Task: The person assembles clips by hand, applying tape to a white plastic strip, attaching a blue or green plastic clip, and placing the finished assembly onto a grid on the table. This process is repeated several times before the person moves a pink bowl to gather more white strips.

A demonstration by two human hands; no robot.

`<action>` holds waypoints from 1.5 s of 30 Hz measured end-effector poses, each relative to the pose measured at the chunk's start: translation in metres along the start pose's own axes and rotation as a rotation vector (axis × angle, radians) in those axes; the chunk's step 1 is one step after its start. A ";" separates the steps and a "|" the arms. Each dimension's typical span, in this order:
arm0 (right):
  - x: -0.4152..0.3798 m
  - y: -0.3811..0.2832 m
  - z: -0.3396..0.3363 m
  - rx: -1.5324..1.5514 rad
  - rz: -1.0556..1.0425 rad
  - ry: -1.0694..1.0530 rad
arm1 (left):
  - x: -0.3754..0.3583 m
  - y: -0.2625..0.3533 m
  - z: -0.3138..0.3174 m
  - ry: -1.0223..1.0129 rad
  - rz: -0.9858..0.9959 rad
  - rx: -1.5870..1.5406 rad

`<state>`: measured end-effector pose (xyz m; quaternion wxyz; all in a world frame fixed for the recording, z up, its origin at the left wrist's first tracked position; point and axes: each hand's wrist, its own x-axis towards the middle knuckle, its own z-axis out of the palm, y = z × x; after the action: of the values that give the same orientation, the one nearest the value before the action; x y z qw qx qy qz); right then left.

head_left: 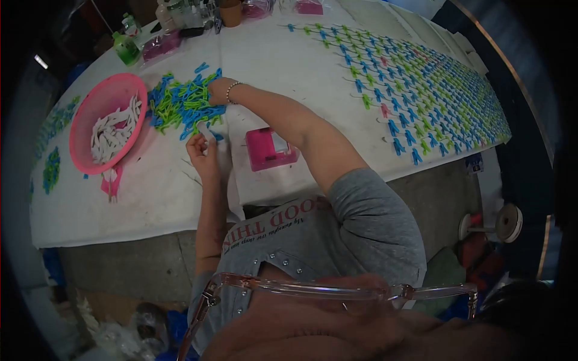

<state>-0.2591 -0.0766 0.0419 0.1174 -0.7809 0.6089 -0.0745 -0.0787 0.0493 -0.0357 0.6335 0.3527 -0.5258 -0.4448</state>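
A heap of blue and green plastic clips [180, 105], like small clothespins, lies on the white-covered table. My right hand [221, 90], with a beaded bracelet at the wrist, reaches into the heap's right edge. Its fingers are curled down among the clips, and what they grip is hidden. Just below the heap, my left hand [203, 153] is closed in a pinch on a small white piece [206, 131]. A pink basin [77, 135] beside the heap holds several similar-looking white pieces [111, 135].
Rows of blue, green and pink clips [415, 90] with thin wires cover the table's right side. A pink box [265, 157] sits near the front edge. Bottles [125, 48] and a brown cup [230, 13] stand at the back. Another clip pile [52, 170] lies far left.
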 end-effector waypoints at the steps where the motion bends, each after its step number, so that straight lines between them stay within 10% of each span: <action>1: -0.012 -0.003 -0.017 0.206 0.052 0.013 | 0.001 0.001 0.000 -0.003 0.004 0.001; 12: -0.169 0.001 -0.052 1.434 -0.017 0.332 | -0.001 0.036 0.012 -0.188 -0.288 -0.196; 45: -0.266 -0.021 -0.021 1.317 -0.098 0.606 | -0.025 0.111 0.062 -0.553 -0.418 -0.228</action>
<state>-0.3108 0.1842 0.0754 0.3860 -0.5198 0.4081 -0.6437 -0.1191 0.1136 0.0693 0.3981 0.2461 -0.5408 -0.6989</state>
